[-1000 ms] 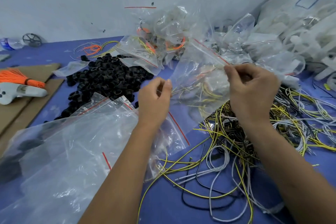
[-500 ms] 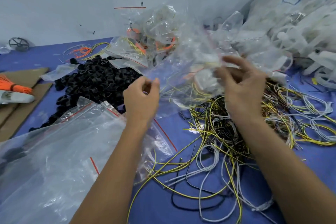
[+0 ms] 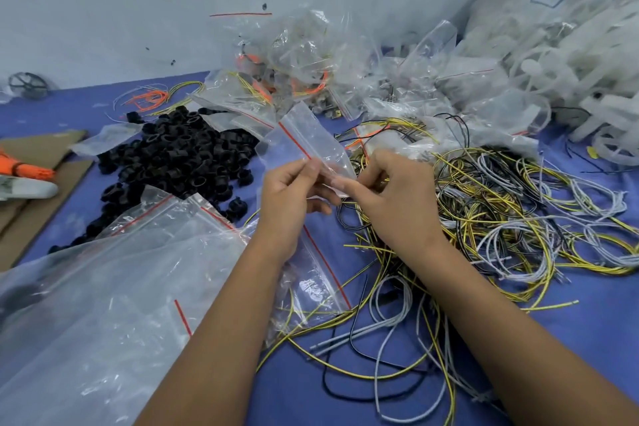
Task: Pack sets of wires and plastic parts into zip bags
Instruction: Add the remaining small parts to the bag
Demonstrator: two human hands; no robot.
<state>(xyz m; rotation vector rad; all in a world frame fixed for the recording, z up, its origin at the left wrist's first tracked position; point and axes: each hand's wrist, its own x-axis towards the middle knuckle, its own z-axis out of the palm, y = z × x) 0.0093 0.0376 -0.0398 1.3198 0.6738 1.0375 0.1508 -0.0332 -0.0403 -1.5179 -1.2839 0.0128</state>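
Far left edge of the blue worktop (image 3: 587, 339) has some cardboard (image 3: 41, 180) with an orange tassel thing (image 3: 26, 168) and a white plastic piece (image 3: 24, 188) lying on it, and a small dark wheel (image 3: 27, 85) sits back by the wall. A few loose orange and yellow strands (image 3: 155, 98) lie near the back edge too. Next over is a big heap of black rings (image 3: 176, 152), and in front of that, toward the near left corner, a stack of empty bags (image 3: 103, 304) with red zip lines spreads out under the left forearm. Dead center, the left hand (image 3: 290, 197) and right hand (image 3: 394, 194) are up above the worktop, both pinching one small bag (image 3: 311, 142) at its lower end, thumbs and fingertips pressed on the plastic, hands nearly touching. The bag sticks up and away from the hands and looks empty, though clear plastic makes that hard to swear by. Behind it, along the back edge, is a pile of filled bags (image 3: 294, 59) with orange and yellow bits showing through. Right of the hands is a big tangle of wires (image 3: 501, 218), yellow, black and grey-white, spilling toward the near edge under the right forearm. Far right back corner holds a mound of white parts (image 3: 570, 73) in clear sacks, one with handwriting I can't read.
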